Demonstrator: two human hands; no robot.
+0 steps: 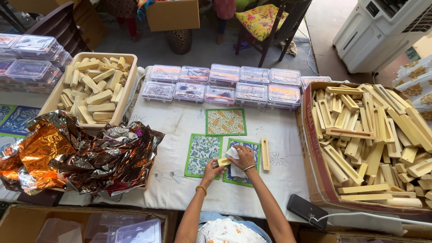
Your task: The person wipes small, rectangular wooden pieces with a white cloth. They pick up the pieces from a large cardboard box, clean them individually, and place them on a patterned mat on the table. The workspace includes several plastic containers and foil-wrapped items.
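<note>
At the far left of the bench (180, 189), stacks of clear plastic cases (31, 58) stood beside a cream tray (129, 85) heaped with short pale wooden blocks (92, 92). Nearer, a crumpled sheet of metallic foil (76, 155), copper on one side and dark silver on the other, spread over the left part of the white cloth. Along the far edge ran two rows of clear lidded boxes (222, 85). Just near of them lay an orange leaf-patterned mat (226, 122), and nearer still two blue-patterned mats with green borders sat side by side, the left mat (200, 153) uncovered and the right mat (249, 150) under the person's hands. The left hand (213, 169) was closed around one end of a small pale wooden block (223, 161), holding it over the gap between the two blue mats. The right hand (244, 156) pressed a white cloth (235, 165) against that block, fingers curled over the cloth. Just right of the hands a slotted wooden piece (265, 154) lay lengthwise on the bench. At the near edge a black power bank (307, 210) rested with a white cable (373, 218) leading right. A large cardboard box (315, 175) at the right held a jumble of long wooden pieces (373, 135).
</note>
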